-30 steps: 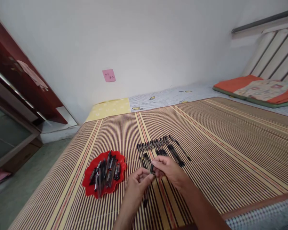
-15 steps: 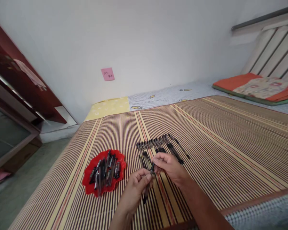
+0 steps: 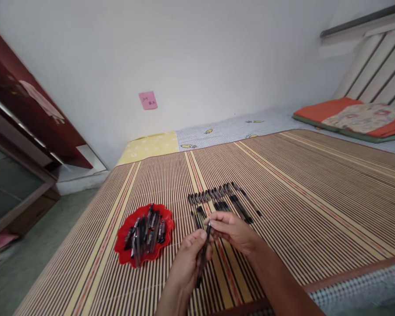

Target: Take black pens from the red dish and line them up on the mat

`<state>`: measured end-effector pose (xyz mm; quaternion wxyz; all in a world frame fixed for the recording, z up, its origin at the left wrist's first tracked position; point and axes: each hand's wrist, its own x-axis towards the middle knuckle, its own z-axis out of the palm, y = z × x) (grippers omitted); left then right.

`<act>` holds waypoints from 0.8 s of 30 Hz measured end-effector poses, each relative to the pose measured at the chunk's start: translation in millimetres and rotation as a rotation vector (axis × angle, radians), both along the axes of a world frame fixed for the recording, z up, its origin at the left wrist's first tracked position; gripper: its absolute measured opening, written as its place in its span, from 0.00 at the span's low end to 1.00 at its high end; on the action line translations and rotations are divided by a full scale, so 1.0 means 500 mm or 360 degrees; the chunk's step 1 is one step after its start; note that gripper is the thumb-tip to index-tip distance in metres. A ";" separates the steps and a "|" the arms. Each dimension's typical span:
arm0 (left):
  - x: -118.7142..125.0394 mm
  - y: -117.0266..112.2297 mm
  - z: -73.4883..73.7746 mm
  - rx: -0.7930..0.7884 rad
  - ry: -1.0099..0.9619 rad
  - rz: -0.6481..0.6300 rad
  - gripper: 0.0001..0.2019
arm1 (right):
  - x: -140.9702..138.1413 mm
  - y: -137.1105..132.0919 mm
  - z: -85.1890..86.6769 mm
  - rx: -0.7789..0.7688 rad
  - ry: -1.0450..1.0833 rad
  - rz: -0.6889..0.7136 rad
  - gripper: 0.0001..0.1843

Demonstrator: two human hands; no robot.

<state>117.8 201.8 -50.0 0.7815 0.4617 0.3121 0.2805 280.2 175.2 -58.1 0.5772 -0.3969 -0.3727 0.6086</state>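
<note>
My left hand (image 3: 188,261) is closed around the barrel of a black pen (image 3: 202,256), which stands tilted upward from the mat. My right hand (image 3: 232,229) pinches the pen's upper end, and I cannot tell whether its fingers hold a cap. Just beyond my hands several black pens (image 3: 222,202) lie side by side in a row on the striped bamboo mat (image 3: 299,188). Left of my hands, a red scalloped plate (image 3: 122,256) holds a heap of several more black pens (image 3: 146,231).
The mat covers a bed with a yellow and checked sheet (image 3: 191,140) at its far edge. An orange and patterned folded quilt (image 3: 355,117) lies at the back right. A dark wooden cabinet (image 3: 23,131) stands left, the floor (image 3: 36,259) below it. A pink note (image 3: 148,100) sticks on the wall.
My hands have stayed together on the pen, and the pen has tipped more upright in my left hand. The camera view has shifted slightly.
</note>
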 end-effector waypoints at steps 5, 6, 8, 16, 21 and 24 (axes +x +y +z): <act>0.005 -0.005 0.003 -0.0030 0.0049 0.0045 0.21 | -0.002 0.003 -0.004 -0.0043 -0.0129 -0.0087 0.20; 0.006 -0.005 0.003 -0.0037 0.0064 0.0046 0.21 | -0.001 0.004 -0.005 -0.0044 -0.0173 -0.0113 0.20; 0.007 -0.004 0.001 -0.0104 0.0056 0.0024 0.21 | 0.002 0.003 -0.006 -0.0038 -0.0198 -0.0113 0.18; 0.008 -0.005 -0.004 -0.0206 -0.0040 0.0003 0.20 | 0.010 0.003 -0.002 -0.0035 -0.0192 -0.0113 0.20; 0.006 -0.005 -0.010 -0.0231 -0.0039 -0.0057 0.19 | 0.018 0.002 -0.002 0.0025 -0.0267 -0.0162 0.18; 0.006 -0.006 -0.013 -0.0301 -0.0060 -0.0097 0.19 | 0.029 -0.002 0.001 -0.0003 -0.0105 -0.0140 0.20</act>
